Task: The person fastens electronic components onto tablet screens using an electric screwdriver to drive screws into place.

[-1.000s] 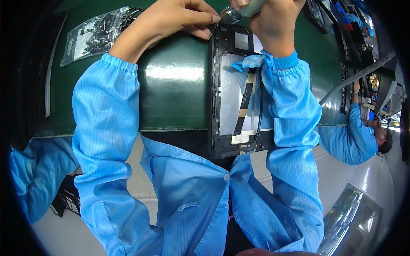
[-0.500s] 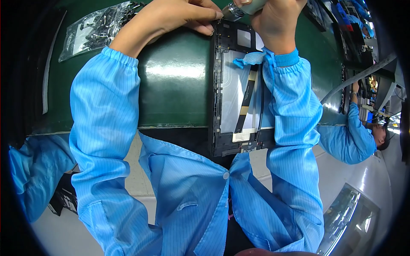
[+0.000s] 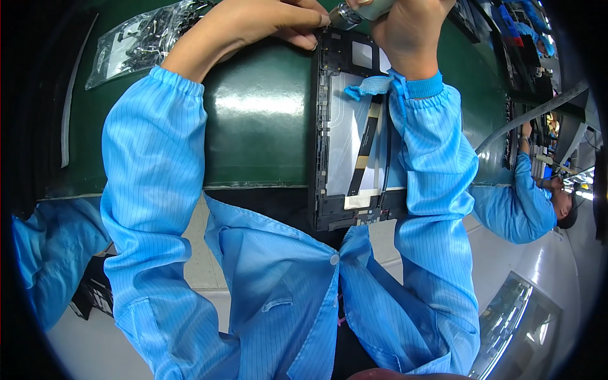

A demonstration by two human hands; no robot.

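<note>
A black-framed tablet housing (image 3: 322,149) lies lengthwise before me, its near end reaching past the green table's edge. Inside it are a silvery panel and a dark ribbon cable (image 3: 365,149) with gold-coloured ends. My right hand (image 3: 415,31) is wrapped round what looks like an electric screwdriver (image 3: 346,17), a pale body with a shiny metal nose. That nose sits over the housing's far left corner. Beside it, my left hand (image 3: 253,25) has its fingertips pinched together at the same corner; whatever they hold is hidden. A light blue strap (image 3: 373,86) hangs from my right wrist.
A clear plastic bag (image 3: 136,47) of small black parts lies on the green table (image 3: 259,145) at the far left. To the right, a grey bar (image 3: 532,114) slants past a co-worker in a blue sleeve (image 3: 532,202). Another blue sleeve (image 3: 57,247) shows at the left.
</note>
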